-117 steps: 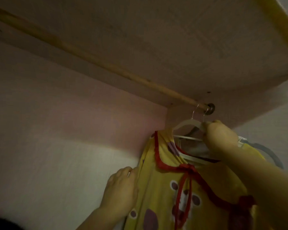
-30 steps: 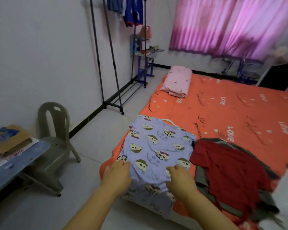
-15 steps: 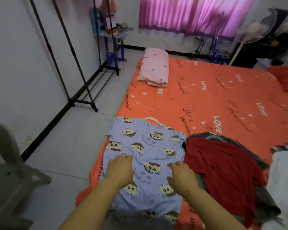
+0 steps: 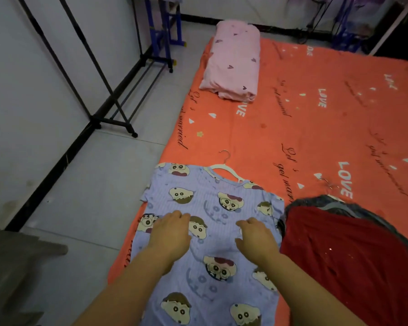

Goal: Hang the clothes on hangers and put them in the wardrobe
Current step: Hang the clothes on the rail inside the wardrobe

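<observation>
Two hands, both mine, lie palm-down on the purple cartoon shirt [image 4: 210, 267], which is spread flat on the near corner of the orange bed [image 4: 316, 137]. My left hand [image 4: 169, 234] rests on the shirt's left half and my right hand [image 4: 257, 238] on its right half, a bare strip of fabric between them. The fingers of both are loosely bent with their tips on the cloth. No fabric is bunched or pinched in either, so each hand is relaxed and holds nothing.

At twelve o'clock from my hands the white hanger [image 4: 226, 165] sits in the shirt's neckline, its shoulders tucked under the cloth and its metal hook lying out on the sheet. At three o'clock, touching the shirt's right edge, a red garment [image 4: 339, 255] lies over a grey garment [image 4: 327, 201]. A second hanger hook [image 4: 327, 183] pokes out just past that pile, towards one o'clock.

Far off at twelve o'clock a pink pillow [image 4: 233, 60] lies at the bed's left edge. At ten o'clock a black clothes rack [image 4: 99, 90] stands on the pale tiled floor [image 4: 104, 184] by the wall, with a blue stand [image 4: 165, 31] beyond it at eleven. At eight o'clock part of a grey chair [image 4: 14, 267] shows, blurred
</observation>
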The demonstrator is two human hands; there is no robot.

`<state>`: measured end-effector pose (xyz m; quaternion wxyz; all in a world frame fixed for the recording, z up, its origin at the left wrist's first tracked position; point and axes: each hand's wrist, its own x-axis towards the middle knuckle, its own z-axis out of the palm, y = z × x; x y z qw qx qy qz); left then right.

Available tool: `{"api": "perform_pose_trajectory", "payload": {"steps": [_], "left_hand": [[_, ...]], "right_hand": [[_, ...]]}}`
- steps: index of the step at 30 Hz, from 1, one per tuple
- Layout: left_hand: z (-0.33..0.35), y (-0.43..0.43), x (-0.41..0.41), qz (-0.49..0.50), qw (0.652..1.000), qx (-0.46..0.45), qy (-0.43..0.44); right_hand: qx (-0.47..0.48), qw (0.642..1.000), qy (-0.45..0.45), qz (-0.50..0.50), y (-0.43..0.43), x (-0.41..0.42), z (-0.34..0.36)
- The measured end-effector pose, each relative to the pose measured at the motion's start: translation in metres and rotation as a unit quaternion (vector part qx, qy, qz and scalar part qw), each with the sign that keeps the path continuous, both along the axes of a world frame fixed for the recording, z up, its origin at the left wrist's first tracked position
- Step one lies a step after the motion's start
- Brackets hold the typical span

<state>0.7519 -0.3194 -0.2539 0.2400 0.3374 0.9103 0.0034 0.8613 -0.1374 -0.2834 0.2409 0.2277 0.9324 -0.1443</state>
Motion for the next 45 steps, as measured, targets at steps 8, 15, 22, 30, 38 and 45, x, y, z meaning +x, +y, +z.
{"api": "perform_pose_trajectory", "payload": {"steps": [8,15,22,30,38,45], "left_hand": [[-0.084,0.073,-0.076,0.045,0.998,0.007,-0.038],[-0.150,0.103,-0.109,0.044,0.998,-0.001,-0.035],[-0.175,0.111,-0.112,0.040,0.997,0.037,-0.047],[-0.150,0.095,-0.115,0.064,0.994,0.090,-0.024],[-0.045,0.058,-0.109,0.121,0.956,0.247,0.101],[0.050,-0.047,-0.063,0.185,0.919,0.283,0.204]], "right_hand": [[-0.018,1.000,0.001,-0.008,0.086,-0.109,-0.100],[0.004,0.998,0.049,-0.026,0.140,-0.180,-0.171],[0.016,0.993,0.097,-0.071,0.148,-0.211,-0.207],[-0.030,0.967,0.240,-0.084,0.125,-0.186,-0.153],[-0.040,0.949,0.305,0.067,0.043,-0.147,-0.028],[-0.103,0.887,0.413,0.179,-0.059,-0.124,0.101]]}}
